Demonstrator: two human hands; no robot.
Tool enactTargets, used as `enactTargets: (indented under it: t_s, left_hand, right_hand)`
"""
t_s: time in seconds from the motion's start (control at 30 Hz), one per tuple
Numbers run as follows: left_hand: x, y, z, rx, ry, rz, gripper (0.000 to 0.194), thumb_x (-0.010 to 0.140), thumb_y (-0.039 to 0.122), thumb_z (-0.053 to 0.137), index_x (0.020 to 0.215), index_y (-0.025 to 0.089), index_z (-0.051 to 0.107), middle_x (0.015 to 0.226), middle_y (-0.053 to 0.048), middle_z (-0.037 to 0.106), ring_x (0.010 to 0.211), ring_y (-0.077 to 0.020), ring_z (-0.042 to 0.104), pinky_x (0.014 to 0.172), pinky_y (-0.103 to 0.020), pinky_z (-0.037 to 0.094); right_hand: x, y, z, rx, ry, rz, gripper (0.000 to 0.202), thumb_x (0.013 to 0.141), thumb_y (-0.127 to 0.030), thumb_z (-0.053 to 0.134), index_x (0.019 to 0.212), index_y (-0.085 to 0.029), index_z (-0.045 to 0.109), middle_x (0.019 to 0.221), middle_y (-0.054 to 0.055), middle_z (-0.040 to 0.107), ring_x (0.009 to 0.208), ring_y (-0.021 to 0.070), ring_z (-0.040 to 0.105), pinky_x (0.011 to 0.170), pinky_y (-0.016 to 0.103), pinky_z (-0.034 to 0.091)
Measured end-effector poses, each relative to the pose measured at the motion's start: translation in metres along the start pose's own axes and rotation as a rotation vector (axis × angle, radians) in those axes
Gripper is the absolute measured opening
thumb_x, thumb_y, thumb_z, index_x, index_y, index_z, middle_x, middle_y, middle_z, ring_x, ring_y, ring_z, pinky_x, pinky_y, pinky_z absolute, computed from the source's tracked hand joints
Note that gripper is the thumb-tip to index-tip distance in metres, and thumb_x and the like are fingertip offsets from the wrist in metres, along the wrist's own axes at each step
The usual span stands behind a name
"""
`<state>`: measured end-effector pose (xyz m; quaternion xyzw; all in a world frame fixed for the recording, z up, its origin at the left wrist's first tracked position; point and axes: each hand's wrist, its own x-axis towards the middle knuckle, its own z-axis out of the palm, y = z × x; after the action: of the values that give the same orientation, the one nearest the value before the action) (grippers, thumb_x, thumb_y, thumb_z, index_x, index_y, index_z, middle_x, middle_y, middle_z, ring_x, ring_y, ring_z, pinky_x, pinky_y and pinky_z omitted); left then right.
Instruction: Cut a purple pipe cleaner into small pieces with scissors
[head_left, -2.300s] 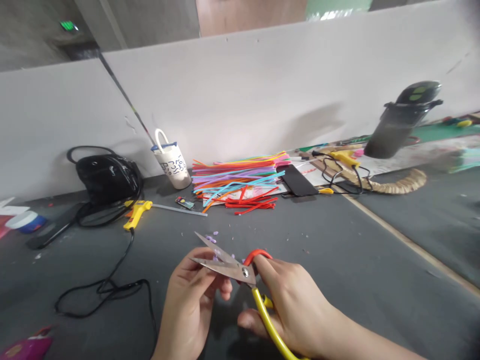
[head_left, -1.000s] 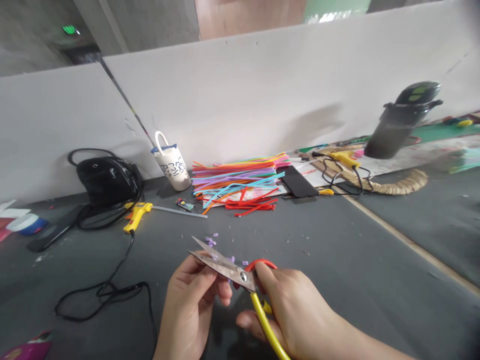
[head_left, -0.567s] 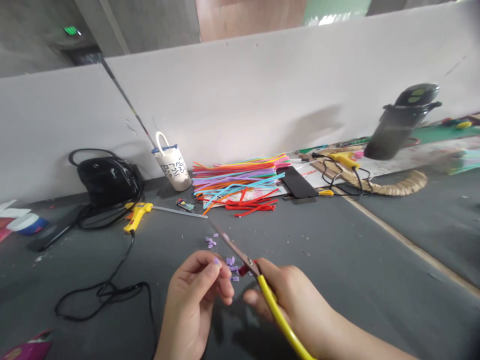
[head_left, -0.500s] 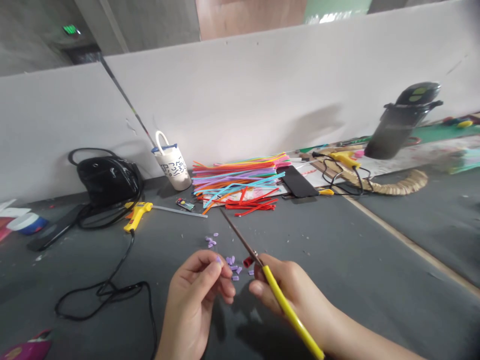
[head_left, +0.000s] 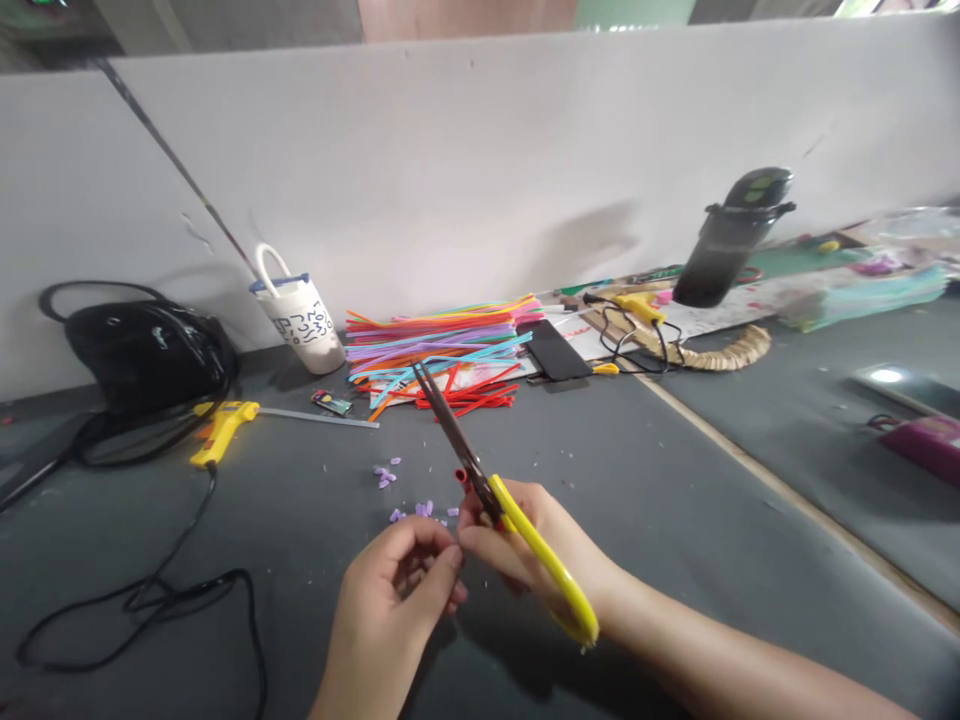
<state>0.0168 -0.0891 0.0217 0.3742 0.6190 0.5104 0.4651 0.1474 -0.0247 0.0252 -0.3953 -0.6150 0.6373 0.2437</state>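
Note:
Yellow-handled scissors (head_left: 544,560) rest in my right hand (head_left: 555,540), their dark blades (head_left: 442,405) slightly apart and pointing away toward the table's far side. Beside the blades, a small red rolled piece (head_left: 460,476) sticks out from the fingers of that same hand. My left hand (head_left: 397,590) is closed in a pinch, its fingertips near my right thumb; whatever lies between them is hidden. Several small cut purple pieces (head_left: 424,510) lie on the dark table just beyond my hands, with another little purple group (head_left: 385,475) farther off.
Colourful pipe cleaners (head_left: 442,340) lie in a bundle, with red ones (head_left: 480,395) in front. A yellow glue gun (head_left: 225,430) trails its cord at left. A white tumbler (head_left: 300,325), black bag (head_left: 150,350), black phone (head_left: 556,350) and dark bottle (head_left: 724,245) stand or lie along the partition.
My view has turned right. The hands have come closer together, and the scissor blades now show a narrow gap. The purple piece at my left fingertips no longer shows.

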Motion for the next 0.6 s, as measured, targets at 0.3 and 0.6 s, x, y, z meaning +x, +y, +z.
enactTargets:
  t_s: [0.3,0.6]
  left_hand:
    - [0.006,-0.002,-0.008,-0.384,-0.288,-0.232,0.011,0.073,0.023,0.066,0.069,0.013,0.066,0.061,-0.003,0.064,0.046,-0.0091,0.054,0.044,-0.02,0.043]
    - [0.004,0.003,-0.002,-0.286,-0.095,-0.091,0.011,0.067,0.024,0.069,0.063,0.015,0.063,0.057,0.0,0.064,0.046,-0.0095,0.054,0.045,-0.02,0.043]
  right_hand:
    - [0.0,-0.005,-0.005,0.062,-0.074,-0.07,0.013,0.075,-0.029,0.055,0.072,-0.017,0.052,0.051,-0.005,0.049,0.037,0.0057,0.041,0.035,0.016,0.033]
    - [0.006,0.007,-0.006,0.161,0.002,-0.07,0.018,0.079,-0.03,0.054,0.066,-0.019,0.051,0.037,-0.01,0.037,0.032,0.0059,0.034,0.035,0.018,0.031]
